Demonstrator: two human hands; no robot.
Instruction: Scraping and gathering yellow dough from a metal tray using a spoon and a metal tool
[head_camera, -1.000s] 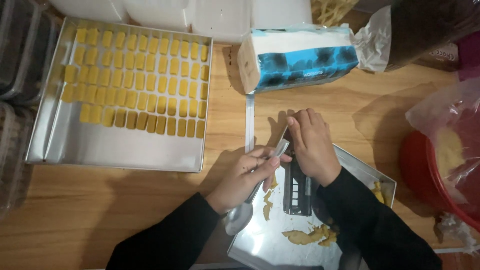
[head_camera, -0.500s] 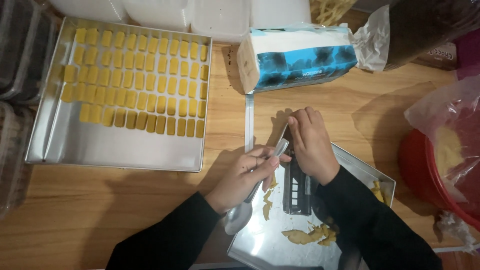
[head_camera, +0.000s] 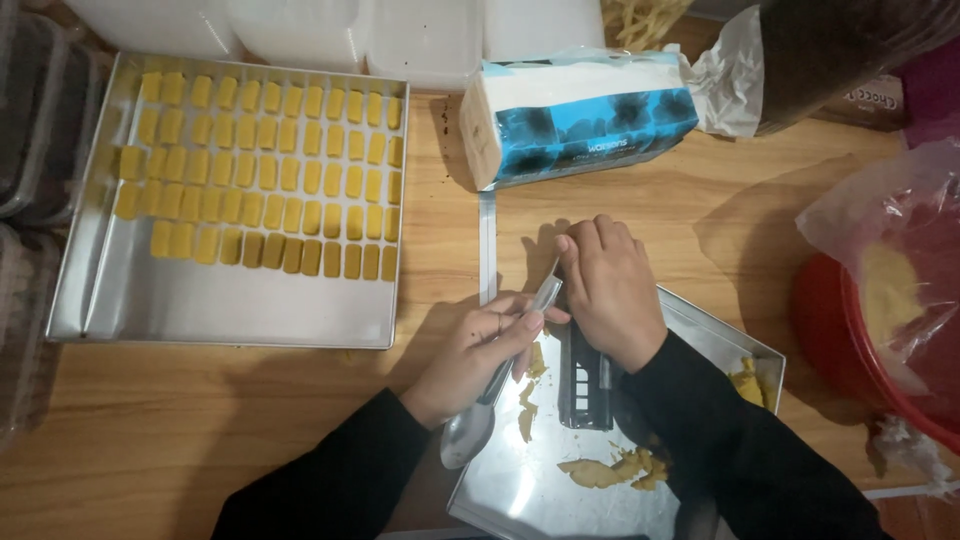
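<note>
- Left hand (head_camera: 480, 345) grips a metal spoon (head_camera: 497, 385) by its handle, unchanged from before.
- Right hand (head_camera: 610, 290) stays pressed on the dark mould (head_camera: 583, 385) (grip hidden) over the small tray (head_camera: 700, 330).

Baking tray (head_camera: 230, 310), metal, at 10 o'clock on the wooden table (head_camera: 200, 440). Rows of yellow dough pieces (head_camera: 265, 160) fill its upper half; lower strip bare.

Tissue pack (head_camera: 580, 115), blue and white, lies on its side at 12 o'clock, just beside the tray's right rim.

Clear plastic tubs (head_camera: 400, 35) line the top edge, behind tray and tissue pack.

Crumpled plastic bag (head_camera: 730, 85) at 1 o'clock, touching the tissue pack's right end.

Red bowl (head_camera: 850, 340) at 3 o'clock, lined with a clear bag holding yellowish dough (head_camera: 885, 290).

Dark stacked containers (head_camera: 40, 120) at 9 o'clock, partly cut off by the frame.
</note>
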